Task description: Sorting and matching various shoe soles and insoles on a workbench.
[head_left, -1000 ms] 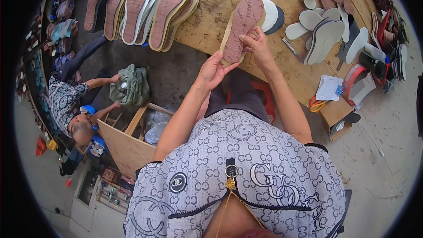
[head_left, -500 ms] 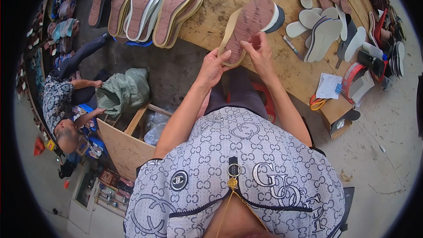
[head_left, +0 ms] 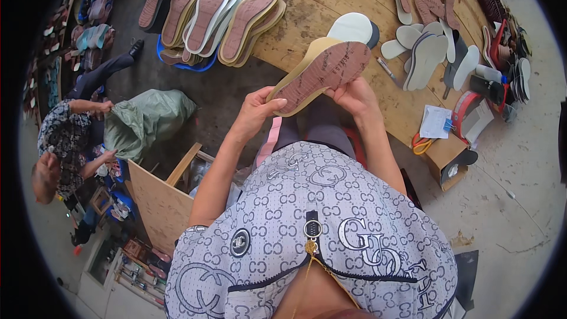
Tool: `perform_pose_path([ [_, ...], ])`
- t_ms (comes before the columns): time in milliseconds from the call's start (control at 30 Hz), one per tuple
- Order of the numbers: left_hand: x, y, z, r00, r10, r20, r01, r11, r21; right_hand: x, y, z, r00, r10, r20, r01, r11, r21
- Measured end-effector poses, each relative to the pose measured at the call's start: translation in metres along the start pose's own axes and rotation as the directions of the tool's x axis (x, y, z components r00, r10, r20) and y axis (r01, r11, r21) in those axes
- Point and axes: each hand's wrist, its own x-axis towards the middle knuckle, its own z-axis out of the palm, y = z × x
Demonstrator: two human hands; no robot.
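Above the table's near edge I hold a reddish-brown insole (head_left: 331, 74) laid over a tan sole (head_left: 299, 61), slightly turned so tan shows along its left and lower edges. My left hand (head_left: 257, 112) pinches the heel end, thumb on top of the insole and fingers underneath. My right hand (head_left: 357, 99) grips the right edge near the middle, its fingertips partly hidden. Just beyond, a white sole (head_left: 349, 25) lies over a dark one (head_left: 374, 35) on the table.
Paired soles with insoles (head_left: 248, 28) stand in stacks at the far left, some over a blue basket (head_left: 207, 66). Loose pale insoles (head_left: 428, 59), a marker (head_left: 386, 67) and orange-handled scissors (head_left: 420, 144) lie right. At left, a person (head_left: 62, 133) handles a green sack (head_left: 150, 119).
The insole and tan sole have come nearer me and tilted rightward, away from the white sole. My right hand has shifted to their right edge. The other person's sack has swung left.
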Motion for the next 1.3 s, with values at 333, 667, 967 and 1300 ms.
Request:
perform_pose_path([
  [333,-0.012,0.046,0.006,0.947,-0.131,0.292,0.023,0.937,0.348,-0.063,0.016,0.058,0.977,-0.129,0.17,0.148,0.983,-0.108],
  [667,-0.022,0.08,0.021,0.924,0.097,0.37,-0.231,0.913,0.337,-0.096,0.037,0.105,0.901,-0.361,0.24,0.412,0.885,-0.216],
  [967,-0.018,0.092,0.031,0.882,0.354,0.31,-0.432,0.87,0.236,-0.075,0.04,0.124,0.541,-0.804,0.247,0.509,0.08,-0.857],
  [1300,-0.007,0.091,0.046,0.724,0.084,0.685,0.374,0.786,-0.492,-0.03,0.019,0.209,0.063,-0.408,0.911,0.215,-0.886,-0.412],
])
